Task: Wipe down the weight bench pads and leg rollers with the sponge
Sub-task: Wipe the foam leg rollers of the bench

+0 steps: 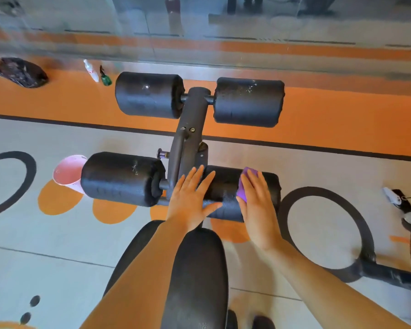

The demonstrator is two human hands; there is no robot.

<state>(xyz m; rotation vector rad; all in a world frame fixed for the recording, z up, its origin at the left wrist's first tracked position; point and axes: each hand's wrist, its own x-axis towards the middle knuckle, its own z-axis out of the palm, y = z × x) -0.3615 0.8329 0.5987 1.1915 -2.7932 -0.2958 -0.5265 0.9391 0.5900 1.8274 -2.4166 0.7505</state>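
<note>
The right hand (256, 200) lies flat with fingers straight, pressing a purple sponge (246, 184) onto the top of the near right leg roller (226, 193), while the left hand (191, 198) rests beside it on the same roller's inner end, fingers spread and palm down, both bare forearms reaching forward over the black padded seat of the bench (197, 269). The 4 rollers are fat black cylinders of finely textured foam on a dark metal post (188, 129), the near left roller (121, 179) and the 2 far rollers (150, 95) showing small wet glints. A pink cup (68, 172) stands on the grey and orange floor just beside the near left roller.
</note>
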